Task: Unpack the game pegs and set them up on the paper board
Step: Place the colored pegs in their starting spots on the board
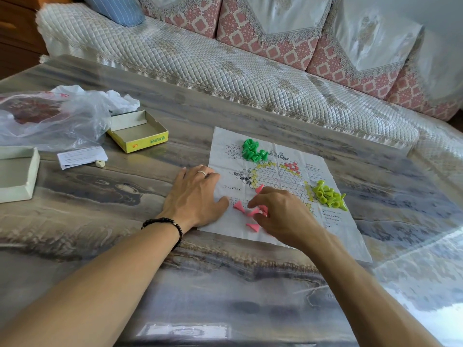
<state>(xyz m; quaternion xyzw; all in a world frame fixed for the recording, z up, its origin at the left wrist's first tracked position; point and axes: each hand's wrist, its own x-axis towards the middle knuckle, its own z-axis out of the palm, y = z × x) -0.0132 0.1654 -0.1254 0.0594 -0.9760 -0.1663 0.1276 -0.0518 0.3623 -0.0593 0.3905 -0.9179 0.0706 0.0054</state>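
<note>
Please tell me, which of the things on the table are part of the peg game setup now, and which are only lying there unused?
In use: paper board, pink pegs, dark green pegs, lime pegs, left hand flat on the paper, right hand among the pink pegs.

Lying about: yellow box tray, white box lid, plastic bag, leaflet, small die.

Home living room. Long sofa (225,71) under a quilted cream cover, with pink-patterned back cushions (265,28) draped in lace-edged cloths, and a blue striped pillow (115,8) at one end. Low marble-patterned desk (175,284) just in front, glossy under a clear protective sheet. Brown wooden cabinet (15,33) at far left.
</note>
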